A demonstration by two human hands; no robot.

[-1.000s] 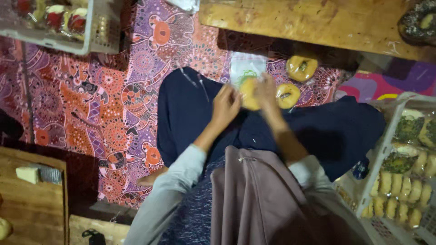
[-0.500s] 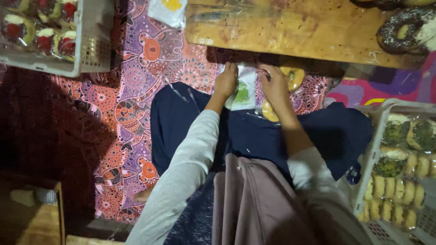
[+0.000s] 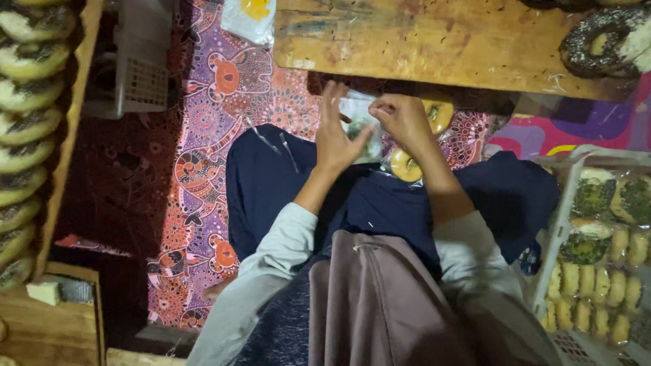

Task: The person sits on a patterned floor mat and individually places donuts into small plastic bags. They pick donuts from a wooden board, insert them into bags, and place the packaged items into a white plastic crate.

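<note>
I sit cross-legged in dark blue trousers on a patterned mat. Both hands are raised in front of my knees, just below the edge of a low wooden table. My left hand has its fingers spread upward, with thumb and forefinger pinching a clear plastic packet. My right hand is curled closed on the other side of that packet. A yellow glazed doughnut in plastic lies just under my right wrist. Another yellow doughnut lies beyond that hand.
Chocolate-sprinkled doughnuts sit on the table's far right. A white crate at my right holds several topped doughnuts. A long tray of sprinkled breads runs down the left, with a white basket beside it. A wooden box is at lower left.
My hands went from holding a yellow doughnut over my lap to working the clear packet nearer the table edge. The doughnut now lies under my right wrist.
</note>
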